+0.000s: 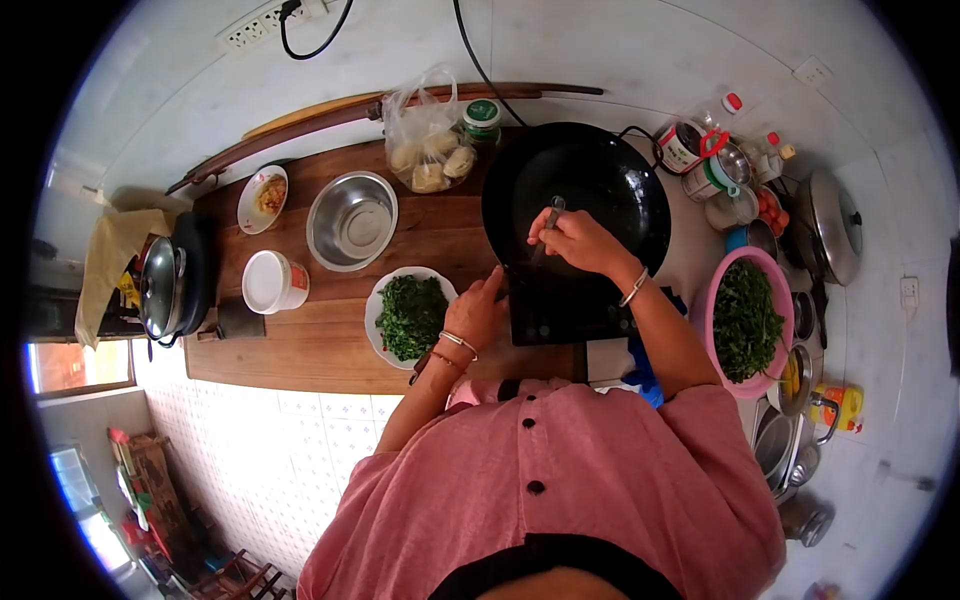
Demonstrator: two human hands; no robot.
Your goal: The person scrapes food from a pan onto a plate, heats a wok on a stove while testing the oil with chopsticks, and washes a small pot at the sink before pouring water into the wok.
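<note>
- From my end I see the right hand (pixel 578 243) wrapped around a grey handle (pixel 557 207), its rounded tip pointing up; I can't make out the tool's lower end against the dark metal below.
- That hand is over the wok (pixel 610 165), which sits on a black cooktop (pixel 570 325) at the table's right end. The wok looks round, wide, deep black and glossy, with pale reflections.
- My view puts the left hand (pixel 478 318) between the wok and a white plate (pixel 372 312), fingers pointing toward the wok's near-left edge; whether it grips anything, I can't say.
- On that plate I see chopped dark-green leaves (pixel 412 315), heaped loosely.
</note>
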